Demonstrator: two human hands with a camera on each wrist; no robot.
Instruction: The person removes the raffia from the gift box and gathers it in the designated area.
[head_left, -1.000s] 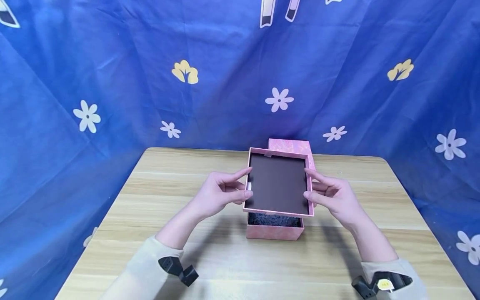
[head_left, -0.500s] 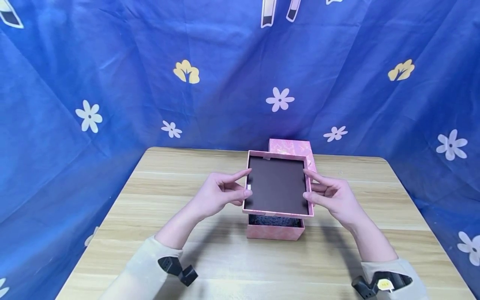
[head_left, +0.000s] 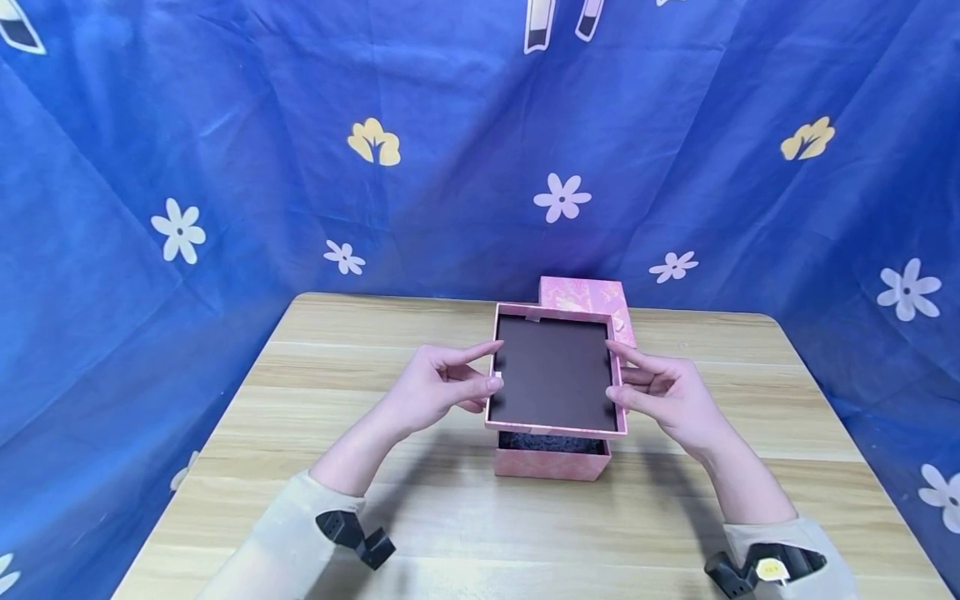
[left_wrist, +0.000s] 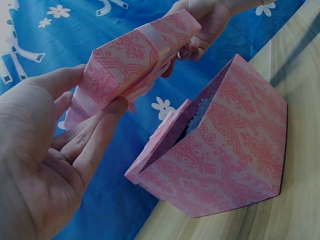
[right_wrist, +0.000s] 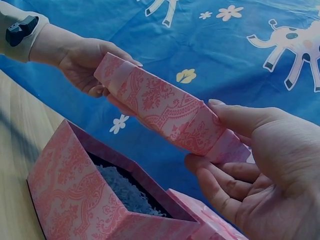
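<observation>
A pink patterned box lid is raised above an open pink box, its dark inside facing the head camera. My left hand pinches the lid's left side between thumb and fingers. On the opposite side, my right hand grips it the same way. Both wrist views show a ribbon band around the lid's patterned outside. Shredded paper fills the box below, which stands upright on the table, apart from the lid. Much of the box is hidden behind the lid in the head view.
Another pink patterned box or lid lies just behind, partly covered by the held lid. The wooden table ends at a blue curtain printed with flowers. Black wrist devices sit at both sleeves.
Over the last second the lid has tilted and sunk slightly at its far edge, showing more of the pink piece behind. Both hands keep their grip and have barely moved.
</observation>
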